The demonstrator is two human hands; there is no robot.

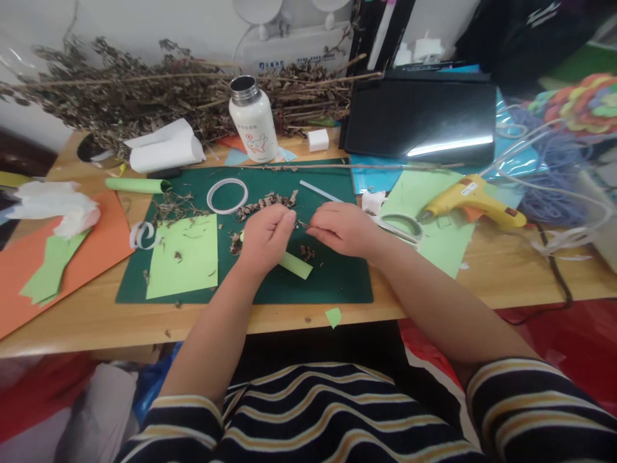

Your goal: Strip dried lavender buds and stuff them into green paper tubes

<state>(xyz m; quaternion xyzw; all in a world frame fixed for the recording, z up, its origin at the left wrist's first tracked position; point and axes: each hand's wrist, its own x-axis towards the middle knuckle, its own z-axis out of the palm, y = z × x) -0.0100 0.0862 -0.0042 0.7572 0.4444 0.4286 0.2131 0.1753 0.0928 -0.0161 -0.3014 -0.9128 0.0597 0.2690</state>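
Over the dark green cutting mat, my left hand is closed in a loose fist, and what it holds is hidden. My right hand faces it, fingertips pinched on a small brown bit of dried plant. Under and beside my left hand lies a rolled strip of light green paper. A row of crumpled dried leaves lies just beyond my left hand. More dried leaf crumbs are scattered between my wrists.
A light green paper square and a tape roll lie left. An uncapped white bottle stands before dried branches. On the right are scissors, a yellow glue gun with its cord, and a black tablet-like slab.
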